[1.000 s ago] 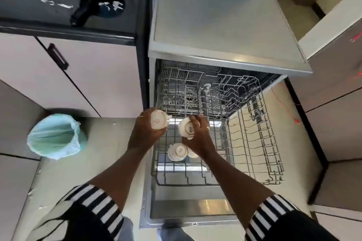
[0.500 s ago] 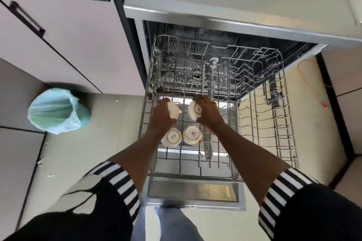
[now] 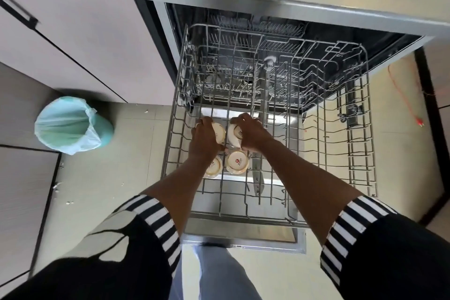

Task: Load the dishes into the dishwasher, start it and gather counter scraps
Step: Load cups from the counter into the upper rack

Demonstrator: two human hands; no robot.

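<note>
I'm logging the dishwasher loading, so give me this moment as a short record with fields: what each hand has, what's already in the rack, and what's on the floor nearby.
left hand: left hand closed on a cream cup, bottom up, at the rack
right hand: right hand closed on a second cup, tilted
already racked: two cups upside down, one with red logo, one partly hidden under the left arm
rack: upper wire rack, pulled out
floor: lined bin at left, scattered scraps

Four cream cups [image 3: 237,162] inverted in wire rack [image 3: 360,143].
</note>
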